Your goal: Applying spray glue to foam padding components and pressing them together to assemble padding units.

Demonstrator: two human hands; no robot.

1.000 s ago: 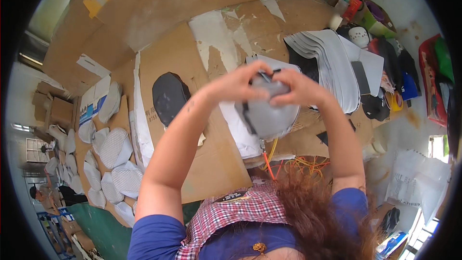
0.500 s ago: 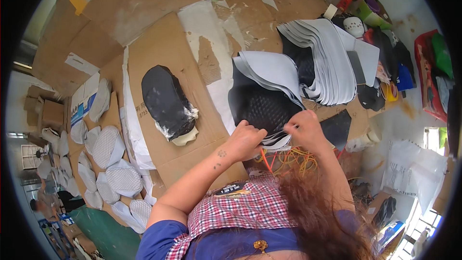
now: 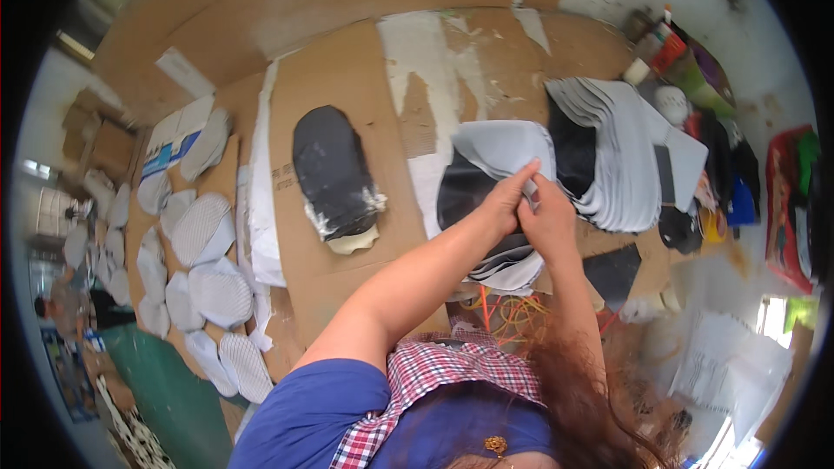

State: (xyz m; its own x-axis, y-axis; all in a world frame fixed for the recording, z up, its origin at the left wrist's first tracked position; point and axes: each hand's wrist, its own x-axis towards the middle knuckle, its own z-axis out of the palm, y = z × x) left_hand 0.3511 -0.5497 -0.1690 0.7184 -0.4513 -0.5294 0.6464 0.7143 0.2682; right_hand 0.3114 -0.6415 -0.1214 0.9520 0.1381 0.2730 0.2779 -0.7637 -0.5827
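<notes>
Over a pile of curved sheets (image 3: pixel 465 187), black on one face and grey on the other, my two hands come together. My left hand (image 3: pixel 511 204) is closed, its thumb and fingers at the edge of a grey-backed sheet (image 3: pixel 508 141). Pressed close beside it, my right hand (image 3: pixel 549 219) pinches the same edge. The fingertips partly hide what they grip. Left of the pile, a black padded form (image 3: pixel 328 165) with white residue at its near end lies on cardboard.
A thick fanned stack of grey sheets (image 3: pixel 621 156) stands to the right. A black offcut (image 3: pixel 615 274) lies near the front edge, with orange cords (image 3: pixel 512 313) below. Quilted light-grey pieces (image 3: pixel 221 293) are spread at the left. Clutter (image 3: pixel 695 78) fills the far right corner.
My hands have moved from the near edge of the pile to its upper right and closed together there. The view has shifted, and the pile's top sheet lies differently.
</notes>
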